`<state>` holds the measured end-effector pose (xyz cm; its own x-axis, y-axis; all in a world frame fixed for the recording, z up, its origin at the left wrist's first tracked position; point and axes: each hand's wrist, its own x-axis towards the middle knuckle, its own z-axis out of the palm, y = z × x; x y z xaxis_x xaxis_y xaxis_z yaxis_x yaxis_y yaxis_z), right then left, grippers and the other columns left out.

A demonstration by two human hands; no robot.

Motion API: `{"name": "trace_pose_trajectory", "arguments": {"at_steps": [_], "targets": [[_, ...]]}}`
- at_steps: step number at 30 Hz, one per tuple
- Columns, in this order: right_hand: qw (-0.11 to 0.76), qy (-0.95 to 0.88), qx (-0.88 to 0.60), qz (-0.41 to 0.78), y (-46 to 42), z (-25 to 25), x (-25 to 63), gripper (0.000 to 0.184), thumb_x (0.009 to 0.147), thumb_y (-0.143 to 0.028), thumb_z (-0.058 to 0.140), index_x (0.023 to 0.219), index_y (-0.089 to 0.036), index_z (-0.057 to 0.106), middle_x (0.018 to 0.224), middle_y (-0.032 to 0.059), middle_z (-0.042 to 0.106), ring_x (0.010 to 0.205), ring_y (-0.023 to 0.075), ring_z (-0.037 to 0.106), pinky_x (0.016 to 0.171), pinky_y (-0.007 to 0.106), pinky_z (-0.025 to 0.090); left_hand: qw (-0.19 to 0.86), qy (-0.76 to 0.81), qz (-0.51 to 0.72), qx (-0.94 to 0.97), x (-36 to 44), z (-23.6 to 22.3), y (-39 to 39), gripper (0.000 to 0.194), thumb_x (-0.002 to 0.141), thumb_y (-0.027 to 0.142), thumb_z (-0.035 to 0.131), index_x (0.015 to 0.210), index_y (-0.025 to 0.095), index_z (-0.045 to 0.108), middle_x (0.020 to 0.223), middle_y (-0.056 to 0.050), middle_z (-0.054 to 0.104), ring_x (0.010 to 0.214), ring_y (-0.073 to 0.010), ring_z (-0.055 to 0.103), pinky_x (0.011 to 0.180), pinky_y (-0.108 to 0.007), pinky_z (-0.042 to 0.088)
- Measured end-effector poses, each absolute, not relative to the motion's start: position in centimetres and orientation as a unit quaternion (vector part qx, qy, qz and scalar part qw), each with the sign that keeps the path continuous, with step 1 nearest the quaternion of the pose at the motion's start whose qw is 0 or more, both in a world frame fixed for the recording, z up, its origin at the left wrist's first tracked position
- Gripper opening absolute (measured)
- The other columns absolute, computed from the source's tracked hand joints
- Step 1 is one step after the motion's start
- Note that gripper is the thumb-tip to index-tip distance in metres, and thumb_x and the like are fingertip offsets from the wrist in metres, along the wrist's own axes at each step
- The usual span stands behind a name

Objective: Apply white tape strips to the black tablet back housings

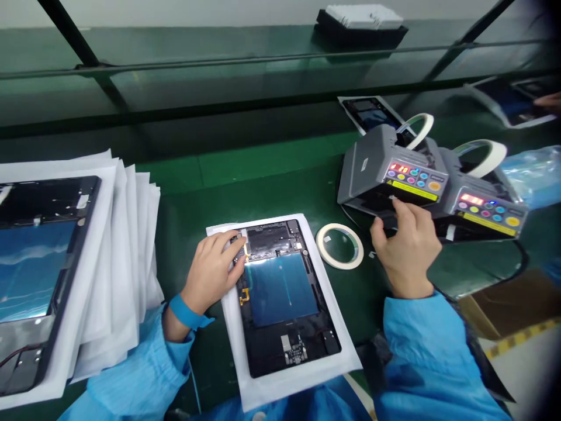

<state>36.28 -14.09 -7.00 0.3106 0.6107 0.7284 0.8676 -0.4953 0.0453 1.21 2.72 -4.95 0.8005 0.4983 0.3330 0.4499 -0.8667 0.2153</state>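
An opened tablet [280,333] lies on a white foam sleeve [263,386] in front of me, its blue-filmed battery [283,289] and circuit parts exposed. My left hand [210,266] rests on the tablet's upper left edge. Its thumb and fingers are bent but apart, touching the parts beside a gold flex cable [246,252]. At the front of a grey tape dispenser [368,166], my right hand [409,248] has its index fingertip by a tiny white piece of tape [392,197]. The right thumb stands apart below.
A roll of cream tape [322,245] lies between tablet and dispenser. A second dispenser [486,207] stands to its right. Stacked white sleeves [140,257] with another opened tablet [35,263] are at left. Behind are another tablet [372,114] and a person's hand [550,102].
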Motion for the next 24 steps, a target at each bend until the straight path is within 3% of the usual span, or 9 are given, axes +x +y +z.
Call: {"name": "trace_pose_trajectory", "arguments": {"at_steps": [6,12,15,20,24], "targets": [[0.18,-0.463,-0.802,-0.33,-14.1,-6.9,36.5,0.045,0.091,-0.033,0.056,0.132,-0.014,0.057,0.113,0.017,0.067,0.102,0.0284,0.064,0.078,0.036,0.048,0.063,0.25,0.194,0.947,1.2,-4.9,2.8,0.031,0.1,0.027,0.048,0.124,0.017,0.064,0.128,-0.014,0.065,0.115,-0.0298,0.06,0.095,-0.045,0.049],[0.18,-0.492,-0.794,-0.309,-14.4,-6.5,36.6,0.026,0.092,-0.03,0.058,0.115,-0.019,0.063,0.113,0.0167,0.068,0.102,0.028,0.064,0.08,0.035,0.049,0.059,0.242,0.196,0.948,1.2,-4.9,2.8,0.03,0.099,0.025,0.049,0.124,0.016,0.064,0.127,-0.014,0.065,0.114,-0.0303,0.061,0.094,-0.045,0.049],[0.187,-0.493,-0.789,-0.316,-14.7,-6.3,37.0,0.028,0.092,-0.03,0.058,0.118,-0.017,0.06,0.11,0.018,0.069,0.1,0.0279,0.064,0.079,0.035,0.049,0.06,0.241,0.194,0.949,1.2,-4.9,2.8,0.03,0.099,0.025,0.049,0.124,0.016,0.064,0.127,-0.014,0.065,0.114,-0.0304,0.061,0.094,-0.045,0.049],[0.181,-0.484,-0.786,-0.339,-14.3,-5.9,38.2,0.025,0.092,-0.031,0.059,0.113,-0.017,0.064,0.101,0.0162,0.071,0.087,0.0247,0.066,0.068,0.032,0.046,0.063,0.242,0.192,0.949,1.2,-4.9,2.9,0.03,0.1,0.026,0.049,0.125,0.017,0.063,0.128,-0.014,0.064,0.115,-0.0301,0.06,0.095,-0.045,0.048],[0.171,-0.478,-0.784,-0.358,-13.7,-5.4,39.1,0.017,0.092,-0.032,0.061,0.099,-0.019,0.069,0.09,0.0119,0.073,0.074,0.0208,0.065,0.054,0.029,0.036,0.067,0.243,0.193,0.948,1.2,-5.0,2.9,0.03,0.1,0.026,0.049,0.125,0.016,0.063,0.128,-0.014,0.064,0.114,-0.0307,0.06,0.094,-0.046,0.048]]}}
